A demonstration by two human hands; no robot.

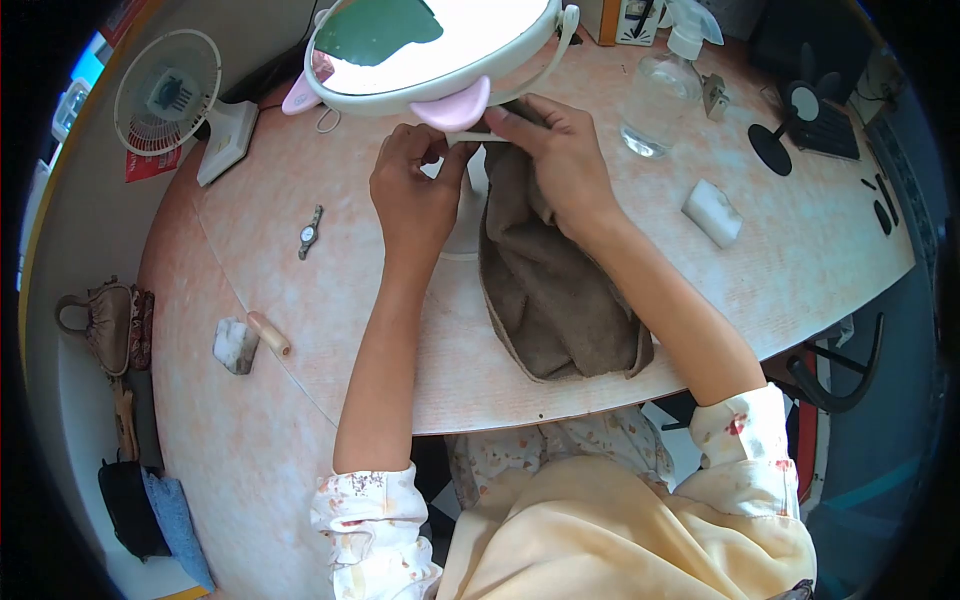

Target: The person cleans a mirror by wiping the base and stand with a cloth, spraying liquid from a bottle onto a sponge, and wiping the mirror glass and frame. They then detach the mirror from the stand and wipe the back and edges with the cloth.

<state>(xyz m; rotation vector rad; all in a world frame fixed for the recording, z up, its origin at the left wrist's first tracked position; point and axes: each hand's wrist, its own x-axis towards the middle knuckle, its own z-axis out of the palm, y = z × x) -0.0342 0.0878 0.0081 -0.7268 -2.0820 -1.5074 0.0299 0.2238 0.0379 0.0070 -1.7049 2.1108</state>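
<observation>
Brown cloth (560, 290) hangs from the right hand (560, 150), which has its top end bunched; lower end reaches almost to the near edge of the worktop (240, 440). Left hand (415, 180): fingers drawn in narrow at the white part under the mirror (480, 50); real grip or just touching, can't tell. Cloth looks soft, floppy, light, not slippery; best bunched in the palm or pinched by its hem. Mirror, toward the far edge, looks stiff, smooth, probably breakable and top-heavy; hold by white rim or stand (462, 225), keep fingers off the glass. Pink piece (455, 105) at rim bottom makes a poor handle. Containers: clear spray bottle (662, 95), near the far edge, right of mirror, seems to hold clear liquid, level unclear. Handbag (105, 325) sits beyond the left edge, contents hidden.
</observation>
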